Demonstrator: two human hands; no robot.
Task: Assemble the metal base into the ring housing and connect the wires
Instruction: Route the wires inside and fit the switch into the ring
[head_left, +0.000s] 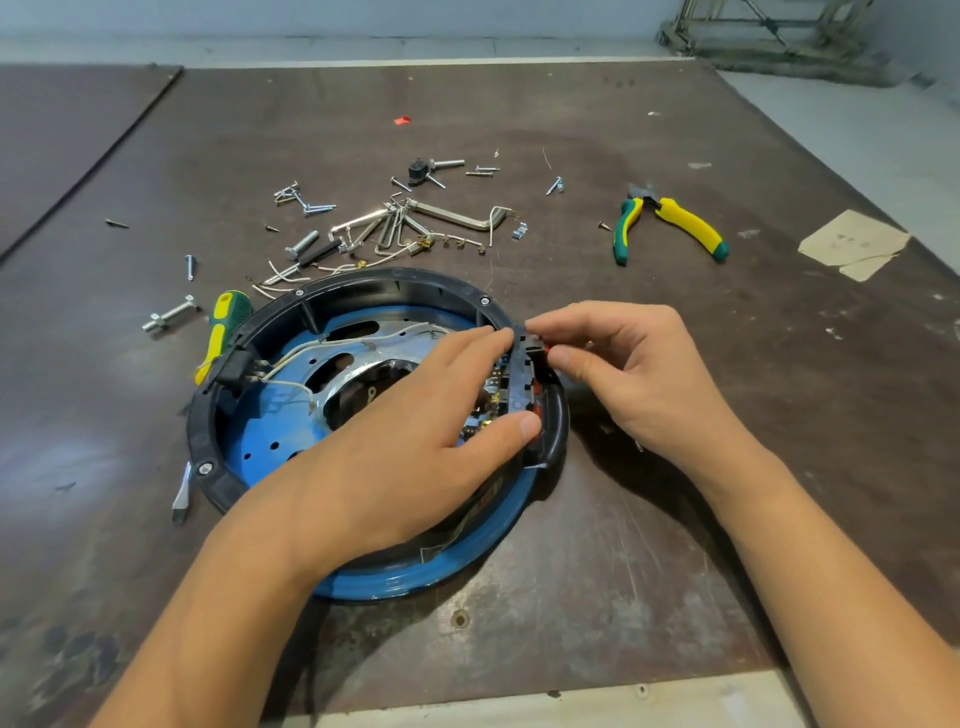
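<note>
The ring housing, near on the table, holds the metal base and white wires. At its right rim, straight left fingers press a switch block; right fingers pinch it.

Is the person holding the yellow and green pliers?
No, the pliers lie untouched on the table, away from the left hand and the right hand at the ring housing.
</note>
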